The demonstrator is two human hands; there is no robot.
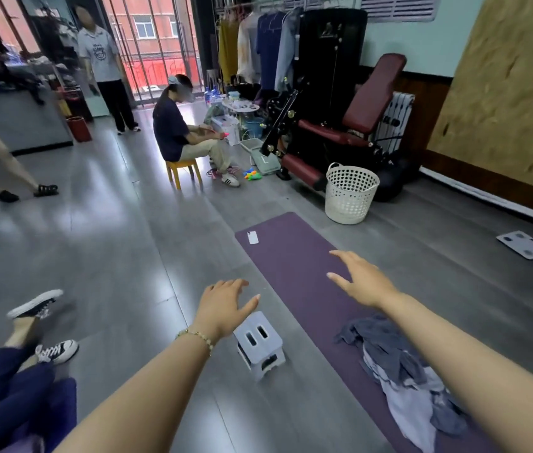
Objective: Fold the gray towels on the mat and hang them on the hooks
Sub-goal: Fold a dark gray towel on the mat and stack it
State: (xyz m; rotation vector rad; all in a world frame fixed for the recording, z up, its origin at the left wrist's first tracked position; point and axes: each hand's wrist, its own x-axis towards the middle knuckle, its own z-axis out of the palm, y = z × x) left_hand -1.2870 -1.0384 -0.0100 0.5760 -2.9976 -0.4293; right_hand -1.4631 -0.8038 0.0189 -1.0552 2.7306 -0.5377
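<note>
- We find no writing we can read: the standing person's pale T-shirt (99, 55) carries a dark print, too blurred to make out, and the black weight machine (332, 53) bears a faint emblem we cannot decipher.
- Our left hand (224, 307) is stretched forward over the gray floor (127, 256), palm down, fingers spread and loose; it holds nothing and touches nothing. A beaded bracelet (196, 336) sits at its wrist.
- Our right hand (361, 277) reaches out above the purple mat (294, 273), likewise flat and spread wide, empty, touching neither mat nor cloth.
- The gray towels (402, 371) lie in a crumpled, unfolded heap on the near part of the mat, below our right forearm; darker and paler gray pieces are tangled together.
- A white phone (253, 237) lies face down near the far left corner of the mat.
- A small pale step stool (260, 344) stands on the floor just beside the mat's left edge, under our left hand.
- A white perforated laundry basket (350, 192) stands on the floor beyond the mat's far end, next to the weight machine.
- A white bathroom scale (525, 245) lies on the floor to the right, well apart from the mat.
- Farther off, a person sits on a yellow stool (183, 171), and clothes (258, 47) hang on a rail behind.
</note>
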